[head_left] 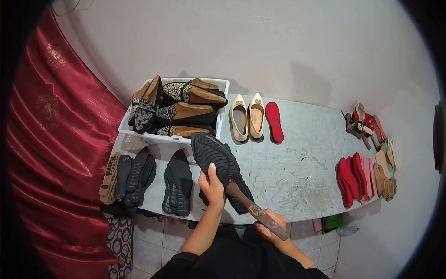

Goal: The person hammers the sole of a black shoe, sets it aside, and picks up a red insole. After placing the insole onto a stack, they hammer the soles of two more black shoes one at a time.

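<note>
Gripping black sole [216, 153] at centre of frame: left hand [212, 188], thumb across tread. Right hand [279, 218], lower centre, wrapped round brown tool [246, 201], perhaps hammer; contact with sole hard to tell. Upper left, white crate [158, 138] of shoes [190, 110]. Upper centre, cream shoes [257, 118] beside red insole [274, 122]. Lower left, dark soles [178, 186] on table [297, 162].
</note>
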A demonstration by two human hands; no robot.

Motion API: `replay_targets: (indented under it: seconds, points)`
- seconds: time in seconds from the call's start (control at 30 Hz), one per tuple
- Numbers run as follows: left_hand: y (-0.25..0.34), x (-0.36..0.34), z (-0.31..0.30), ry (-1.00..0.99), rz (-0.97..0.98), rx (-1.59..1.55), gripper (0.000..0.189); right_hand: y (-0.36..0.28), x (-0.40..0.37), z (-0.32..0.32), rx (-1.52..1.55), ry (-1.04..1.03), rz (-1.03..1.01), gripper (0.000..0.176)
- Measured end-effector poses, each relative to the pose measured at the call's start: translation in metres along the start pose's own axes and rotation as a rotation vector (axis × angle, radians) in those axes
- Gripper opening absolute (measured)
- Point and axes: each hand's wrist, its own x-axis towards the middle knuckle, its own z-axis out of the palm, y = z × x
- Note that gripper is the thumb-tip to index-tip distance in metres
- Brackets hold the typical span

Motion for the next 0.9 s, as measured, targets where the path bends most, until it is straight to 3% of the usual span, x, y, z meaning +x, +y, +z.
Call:
replay_targets:
  seconds: [0.37, 0.47, 0.53, 0.6, 0.8, 0.9]
  points:
    - [0.003, 0.006, 0.002, 0.039, 0.088, -0.003, 0.022, 0.008, -0.009, -0.003, -0.023, -0.045, 0.064, 0.018]
    - [0.007, 0.008, 0.005, 0.06, 0.115, -0.042, 0.023, 0.013, -0.016, -0.005, -0.048, -0.032, 0.043, 0.026]
    - [0.008, 0.005, 0.002, 0.084, 0.083, -0.085, 0.023, 0.011, -0.023, -0.01, 0.09, -0.086, 0.021, 0.017]
    - [0.006, 0.009, 0.001, 0.06, 0.184, 0.021, 0.024, 0.011, -0.023, -0.009, 0.049, -0.091, 0.074, 0.017]
    - [0.007, 0.012, 0.0, 0.126, 0.079, -0.085, 0.023, 0.024, -0.04, -0.007, 0.132, -0.083, 0.174, 0.019]
    - [0.004, 0.01, 0.002, 0.084, 0.151, -0.004, 0.022, 0.016, -0.032, -0.013, 0.056, -0.07, 0.142, 0.019]
